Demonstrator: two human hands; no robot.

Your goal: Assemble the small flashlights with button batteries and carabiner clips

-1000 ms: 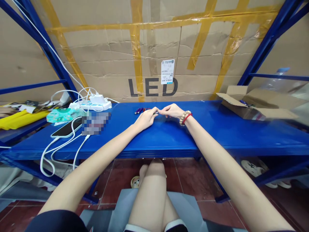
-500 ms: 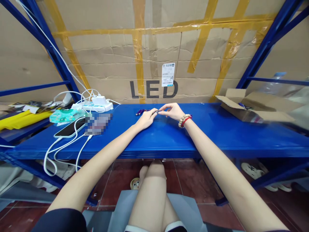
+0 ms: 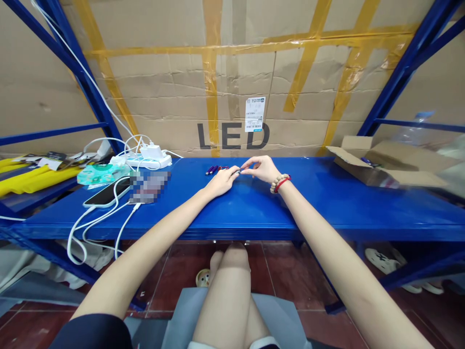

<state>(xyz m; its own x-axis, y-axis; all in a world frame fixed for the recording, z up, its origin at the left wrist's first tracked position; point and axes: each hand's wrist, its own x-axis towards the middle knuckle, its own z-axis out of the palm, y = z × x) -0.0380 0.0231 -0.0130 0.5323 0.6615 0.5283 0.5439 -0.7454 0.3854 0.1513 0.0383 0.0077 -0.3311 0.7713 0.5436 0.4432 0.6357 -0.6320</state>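
Note:
My left hand [image 3: 222, 181] and my right hand [image 3: 260, 167] meet over the middle of the blue shelf [image 3: 327, 198]. Both pinch a small dark, thin object [image 3: 237, 171] between their fingertips; I cannot make out what it is. My right wrist wears a bead bracelet [image 3: 279, 182] with a red string. Just behind my left hand lie a few small purple and red pen-like pieces [image 3: 214, 169] on the shelf.
At the left lie a phone [image 3: 105, 193] on white cables [image 3: 83, 228], a power strip with chargers [image 3: 145, 157], a teal packet [image 3: 100, 174] and yellow items [image 3: 32, 174]. An open cardboard box [image 3: 385, 167] stands at the right. A taped cardboard wall marked LED [image 3: 232, 135] backs the shelf.
My hands stay pinched together on the small object, with the right hand's fingers slightly raised. The view has tilted a little.

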